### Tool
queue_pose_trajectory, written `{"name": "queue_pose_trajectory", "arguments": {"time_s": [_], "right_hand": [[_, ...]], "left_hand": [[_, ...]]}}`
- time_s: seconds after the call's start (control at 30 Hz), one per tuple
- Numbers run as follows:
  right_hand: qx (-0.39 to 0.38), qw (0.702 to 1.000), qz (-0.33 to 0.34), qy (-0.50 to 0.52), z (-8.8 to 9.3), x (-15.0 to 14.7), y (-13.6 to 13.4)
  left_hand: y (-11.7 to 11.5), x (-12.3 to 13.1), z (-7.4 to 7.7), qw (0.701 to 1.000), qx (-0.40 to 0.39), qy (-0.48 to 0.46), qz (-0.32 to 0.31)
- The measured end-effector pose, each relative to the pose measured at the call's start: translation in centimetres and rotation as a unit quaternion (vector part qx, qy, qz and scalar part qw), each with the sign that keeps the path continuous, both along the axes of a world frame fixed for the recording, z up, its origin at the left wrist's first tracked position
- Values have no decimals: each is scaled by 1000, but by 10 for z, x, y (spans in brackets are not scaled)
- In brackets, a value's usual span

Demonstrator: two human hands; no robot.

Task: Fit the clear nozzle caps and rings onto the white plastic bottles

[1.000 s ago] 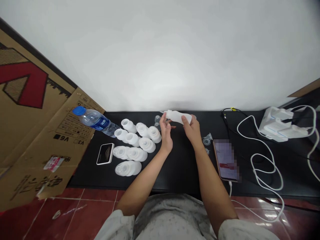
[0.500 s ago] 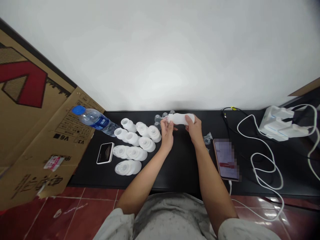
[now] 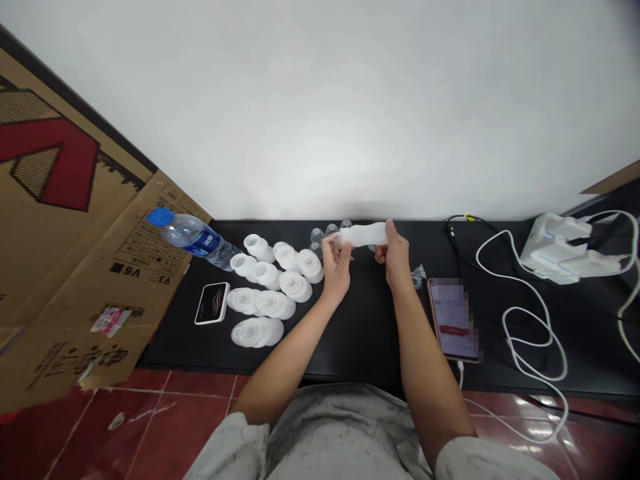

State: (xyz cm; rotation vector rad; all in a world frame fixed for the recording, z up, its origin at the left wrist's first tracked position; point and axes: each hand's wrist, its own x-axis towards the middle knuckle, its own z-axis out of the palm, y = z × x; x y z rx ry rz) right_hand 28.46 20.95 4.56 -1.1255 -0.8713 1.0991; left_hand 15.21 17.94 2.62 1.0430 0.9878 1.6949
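Note:
I hold a small white plastic bottle [image 3: 364, 235] sideways above the black table [image 3: 360, 333], near its back edge. My right hand [image 3: 397, 255] grips the bottle's base end with closed fingers. My left hand [image 3: 336, 265] pinches the neck end, where a small clear cap sits. Several matching white bottles [image 3: 273, 287] lie on their sides in rows just left of my left hand. A few small clear caps [image 3: 320, 236] lie behind the held bottle, and another clear cap [image 3: 418, 273] rests to the right of my right hand.
A water bottle with a blue cap [image 3: 193, 238] lies at the table's left, against flattened cardboard [image 3: 75, 267]. A small dark device [image 3: 211, 303] sits by the bottles. A phone [image 3: 453, 320] lies right of my arm, with white cables [image 3: 530, 333] and a white charger unit [image 3: 565, 250] beyond.
My left hand came up from open beside the bottle to pinch its neck end. Both hands lifted the bottle slightly and shifted it right.

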Motion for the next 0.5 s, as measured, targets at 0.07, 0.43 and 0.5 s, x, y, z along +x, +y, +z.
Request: {"name": "queue_pose_trajectory", "arguments": {"time_s": [0.07, 0.43, 0.5], "right_hand": [[-15, 1000, 9, 14, 0, -1, 0], [6, 999, 17, -39, 3, 0, -3], [12, 998, 4, -61, 1, 1, -2]], "left_hand": [[0, 0, 1, 1000, 9, -2, 3], [6, -4, 0, 1000, -5, -21, 13], [6, -4, 0, 1000, -6, -26, 15]]}}
